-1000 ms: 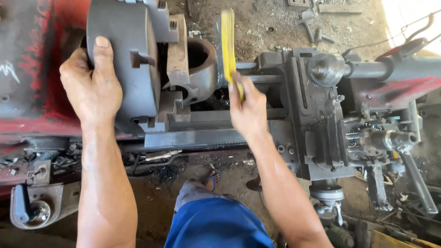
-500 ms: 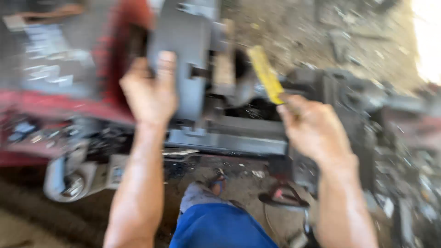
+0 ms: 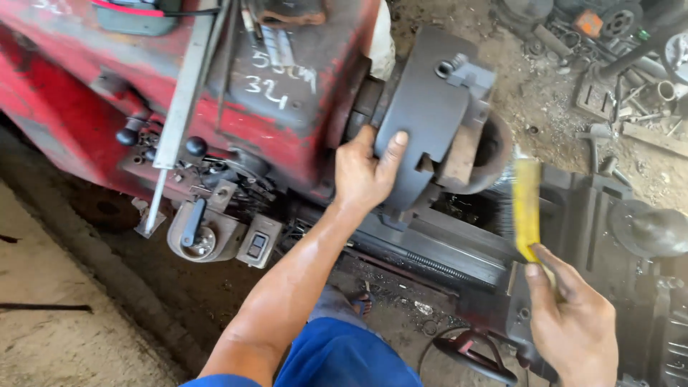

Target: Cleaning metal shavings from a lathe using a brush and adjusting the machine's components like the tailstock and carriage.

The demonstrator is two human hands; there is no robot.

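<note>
- Gripping the rim of the grey lathe chuck with the left hand, fingers spread flat, thumb along the front face.
- Pinching the yellow brush handle in the right hand, fingers clenched, bristles just beside the round workpiece clamped in the chuck.

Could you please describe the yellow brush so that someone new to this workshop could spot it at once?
Start at the big red lathe and follow it to the grey chuck gripped by the left hand. Just beyond the chuck, the right hand holds up the brush. Its flat yellow handle is the only bright yellow thing among grey, greasy metal.
</note>
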